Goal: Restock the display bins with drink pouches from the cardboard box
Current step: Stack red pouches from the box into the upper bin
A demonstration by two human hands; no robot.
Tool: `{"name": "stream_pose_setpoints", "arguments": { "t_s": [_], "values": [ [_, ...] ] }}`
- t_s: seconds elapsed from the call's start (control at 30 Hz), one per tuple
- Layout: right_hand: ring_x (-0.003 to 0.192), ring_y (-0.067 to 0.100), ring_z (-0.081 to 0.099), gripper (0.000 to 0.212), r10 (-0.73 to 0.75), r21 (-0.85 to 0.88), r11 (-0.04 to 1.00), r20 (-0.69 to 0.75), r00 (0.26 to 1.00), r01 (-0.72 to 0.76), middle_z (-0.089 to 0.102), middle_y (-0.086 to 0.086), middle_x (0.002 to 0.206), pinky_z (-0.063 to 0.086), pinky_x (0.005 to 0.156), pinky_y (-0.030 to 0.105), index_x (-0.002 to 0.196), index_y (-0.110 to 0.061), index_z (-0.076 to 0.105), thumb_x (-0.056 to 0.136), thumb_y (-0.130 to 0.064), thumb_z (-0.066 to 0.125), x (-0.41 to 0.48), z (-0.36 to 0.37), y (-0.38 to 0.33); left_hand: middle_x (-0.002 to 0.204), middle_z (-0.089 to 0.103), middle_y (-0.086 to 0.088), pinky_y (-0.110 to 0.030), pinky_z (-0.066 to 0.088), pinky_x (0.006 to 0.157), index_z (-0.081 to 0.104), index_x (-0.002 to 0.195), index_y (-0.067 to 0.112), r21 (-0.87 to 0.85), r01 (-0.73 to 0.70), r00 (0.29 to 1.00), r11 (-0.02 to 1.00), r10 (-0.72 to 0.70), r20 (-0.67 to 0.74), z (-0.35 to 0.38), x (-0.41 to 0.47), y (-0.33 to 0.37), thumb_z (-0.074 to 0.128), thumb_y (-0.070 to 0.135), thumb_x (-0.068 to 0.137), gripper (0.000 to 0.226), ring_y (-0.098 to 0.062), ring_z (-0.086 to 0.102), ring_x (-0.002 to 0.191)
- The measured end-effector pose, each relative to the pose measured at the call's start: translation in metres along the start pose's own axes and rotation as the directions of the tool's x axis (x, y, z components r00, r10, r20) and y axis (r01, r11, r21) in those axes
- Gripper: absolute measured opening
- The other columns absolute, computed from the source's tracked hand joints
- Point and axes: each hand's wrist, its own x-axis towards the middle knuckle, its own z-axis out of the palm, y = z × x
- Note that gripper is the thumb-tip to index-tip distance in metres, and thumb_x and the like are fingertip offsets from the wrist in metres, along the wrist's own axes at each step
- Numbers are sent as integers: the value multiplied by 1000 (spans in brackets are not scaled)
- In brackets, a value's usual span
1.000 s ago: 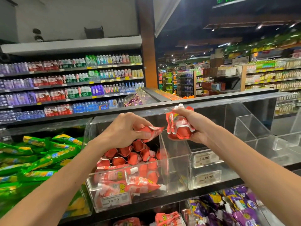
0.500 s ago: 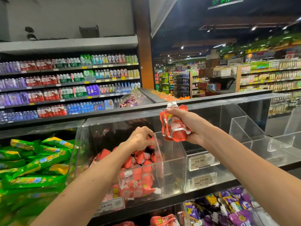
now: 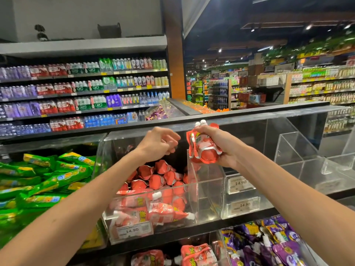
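Note:
My right hand (image 3: pixel 221 144) grips a small bunch of red drink pouches (image 3: pixel 202 148) with white caps, held above the divider between two bins. My left hand (image 3: pixel 159 144) hovers above the clear acrylic bin (image 3: pixel 209 189), its fingers loosely curled and holding nothing. That bin holds a pile of several red pouches (image 3: pixel 157 187), some lying flat at the front behind a 14.90 price tag (image 3: pixel 132 230). The cardboard box is out of sight.
To the right stand clear bins (image 3: pixel 299 169) with two 14.90 labels (image 3: pixel 241 184) and no pouches in them. Green packs (image 3: pixel 44 181) fill the bin at left. Below sit purple pouches (image 3: pixel 272 244) and more red ones (image 3: pixel 197 254). Bottled drinks line shelves behind.
My left hand dropped its red pouch into the bin and rose out with nothing in it. My right hand kept its bunch and shifted slightly left.

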Motion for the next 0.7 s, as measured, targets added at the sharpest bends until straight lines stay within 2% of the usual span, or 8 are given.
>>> {"name": "stream_pose_setpoints", "arguments": {
  "t_s": [0.07, 0.13, 0.23, 0.37, 0.5, 0.6, 0.63, 0.7],
  "values": [
    [89, 33, 69, 30, 1, 2, 1000, 19, 1000, -1, 71, 20, 103, 59, 74, 49, 107, -7, 56, 92, -30, 67, 2, 7, 1, 95, 72, 1, -37, 61, 75, 71, 102, 19, -26, -146, 982, 989, 142, -122, -9, -22, 20, 64, -2, 87, 27, -16, 71, 81],
    [93, 34, 69, 42, 6, -17, 1000, 48, 999, -6, 71, 21, 112, 58, 83, 54, 120, -6, 57, 93, -37, 66, 6, 16, 2, 111, 66, 9, -27, 58, 77, 68, 111, 27, -22, -264, 963, 964, 262, -55, -10, -47, 38, 72, 5, 84, 35, -7, 66, 97],
    [101, 32, 71, 58, 38, -5, 999, 111, 993, -37, 73, 18, 111, 55, 93, 50, 125, -7, 60, 95, -55, 54, 13, 30, 3, 135, 52, 15, -25, 52, 92, 52, 136, 37, 140, -337, 940, 931, 323, 112, -5, -65, 41, 82, 40, 77, 66, -1, 52, 120],
    [96, 31, 71, 72, 82, 66, 993, 224, 971, -99, 73, 17, 105, 53, 91, 46, 122, -5, 61, 94, -68, 41, 16, 41, 2, 140, 53, 11, -32, 47, 104, 47, 144, 33, 279, -354, 926, 893, 376, -28, -5, -71, 25, 78, 50, 77, 75, -5, 52, 125],
    [93, 30, 61, 41, 39, 66, 995, 375, 926, -69, 65, 17, 103, 40, 102, 45, 113, -2, 57, 89, -35, 50, 12, 39, 1, 118, 61, 24, -6, 39, 93, 49, 143, 28, 198, -292, 938, 936, 320, -132, -15, -79, 22, 76, 36, 84, 66, 18, 55, 102],
    [89, 25, 59, 20, -26, -78, 995, 448, 894, 68, 62, 18, 105, 49, 94, 40, 102, -5, 62, 83, -1, 58, 9, 32, 5, 103, 71, 18, -21, 53, 77, 51, 140, 31, 30, -217, 961, 976, 218, -172, -22, -85, 16, 75, 29, 87, 58, -7, 69, 73],
    [87, 24, 61, 20, -53, -131, 984, 420, 906, 119, 63, 19, 104, 53, 88, 38, 102, -4, 64, 85, 5, 60, 6, 31, 5, 104, 72, 16, -27, 56, 79, 52, 139, 32, -11, -205, 965, 979, 200, -171, -24, -87, 13, 74, 27, 87, 56, -17, 71, 78],
    [86, 23, 68, 17, -98, -217, 958, 363, 927, 186, 70, 17, 101, 58, 75, 29, 102, -1, 66, 87, 6, 65, -1, 28, 4, 107, 72, 16, -25, 56, 84, 55, 136, 28, -63, -211, 965, 975, 198, -171, -29, -92, 8, 73, 24, 89, 51, -15, 71, 94]
  ]
}}
